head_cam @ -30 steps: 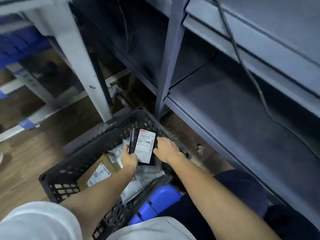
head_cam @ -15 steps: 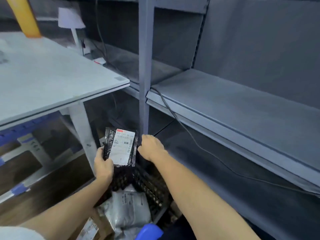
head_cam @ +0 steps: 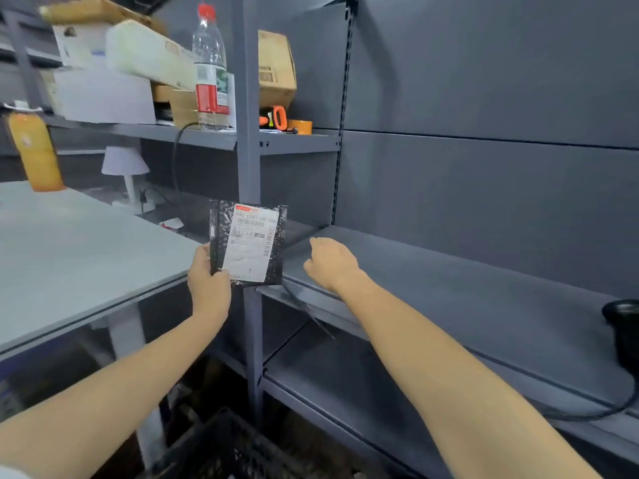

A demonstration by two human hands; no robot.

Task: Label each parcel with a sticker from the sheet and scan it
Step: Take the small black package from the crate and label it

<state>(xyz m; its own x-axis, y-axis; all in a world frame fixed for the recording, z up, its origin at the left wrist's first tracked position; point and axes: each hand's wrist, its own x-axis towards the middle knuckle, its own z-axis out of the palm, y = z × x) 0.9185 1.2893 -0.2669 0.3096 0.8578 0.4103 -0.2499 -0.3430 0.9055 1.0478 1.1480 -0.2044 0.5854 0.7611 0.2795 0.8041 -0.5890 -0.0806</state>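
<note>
A black parcel [head_cam: 247, 245] with a white shipping label is held upright in the air by the left hand [head_cam: 208, 278], whose grip is clamped on the lower left corner of the parcel, the thumb on its front. The parcel is seen in front of the grey shelf post [head_cam: 247, 98], between the right edge of the surface [head_cam: 76, 250] and the left end of the middle shelf [head_cam: 449, 292]. The right hand [head_cam: 332, 262] is kept just beside the parcel, above the front edge of that shelf; its fingers are loosely curled and nothing is held by them. A black scanner [head_cam: 624, 326] is placed at the right end of the same shelf. A black crate [head_cam: 221, 447] is seen below, on the floor.
</note>
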